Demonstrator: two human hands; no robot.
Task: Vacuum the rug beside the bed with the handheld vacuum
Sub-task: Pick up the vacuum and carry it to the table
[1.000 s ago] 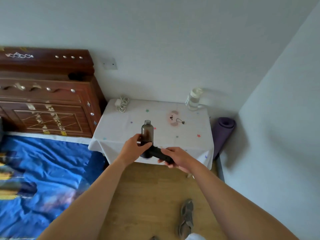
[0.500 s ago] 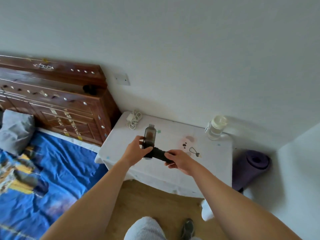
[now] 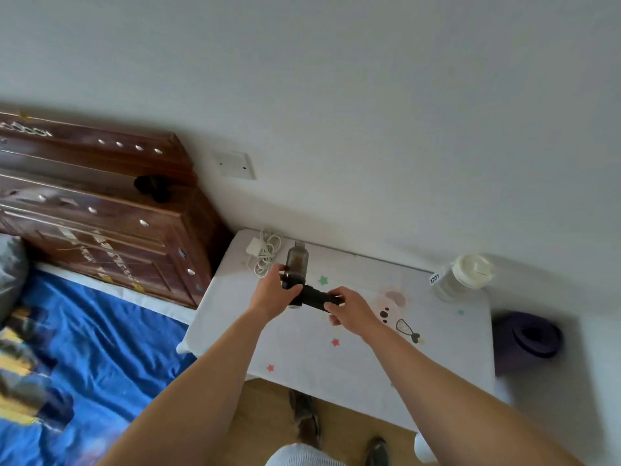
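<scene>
The handheld vacuum (image 3: 297, 264) is dark, with a see-through dust cup pointing away from me and a black handle. Both hands hold it just above the bedside table (image 3: 353, 358). My left hand (image 3: 273, 290) grips its body below the dust cup. My right hand (image 3: 349, 311) is closed on the black handle at its right end. The bed (image 3: 77, 364) with a blue patterned cover lies at the left. No rug shows in this view.
A white charger with coiled cable (image 3: 263, 252) and a lidded jar (image 3: 465, 275) rest on the table's white cloth. A rolled purple mat (image 3: 527, 341) stands in the right corner. The carved wooden headboard (image 3: 100, 210) is at left. Wooden floor and my shoes (image 3: 307, 418) show below.
The view has tilted up and shifted closer to the table. Both hands have carried the vacuum farther over the table toward the wall, still gripping it the same way.
</scene>
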